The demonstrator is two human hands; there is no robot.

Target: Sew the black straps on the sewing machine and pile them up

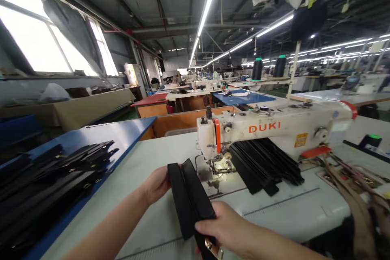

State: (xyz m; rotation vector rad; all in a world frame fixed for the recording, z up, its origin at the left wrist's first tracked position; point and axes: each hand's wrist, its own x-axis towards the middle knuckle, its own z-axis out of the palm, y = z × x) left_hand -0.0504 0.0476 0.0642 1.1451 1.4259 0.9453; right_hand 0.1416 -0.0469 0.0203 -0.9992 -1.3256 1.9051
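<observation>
My left hand (157,185) grips the far end of a black strap (189,195) that is folded or doubled, its fingers curled behind it. My right hand (227,229) is closed around the near end of the same strap, where a gold metal buckle (211,248) shows under my fingers. The strap lies slanted over the pale table (146,219), just in front of the needle area (221,164) of a cream DUKI sewing machine (274,128). A pile of black straps (265,164) rests under the machine's arm.
To the left a blue table (122,132) carries a heap of black straps (51,178). Tan straps (356,195) lie at the right. Two thread cones (268,68) stand behind the machine. Rows of work tables stretch back under strip lights; windows line the left wall.
</observation>
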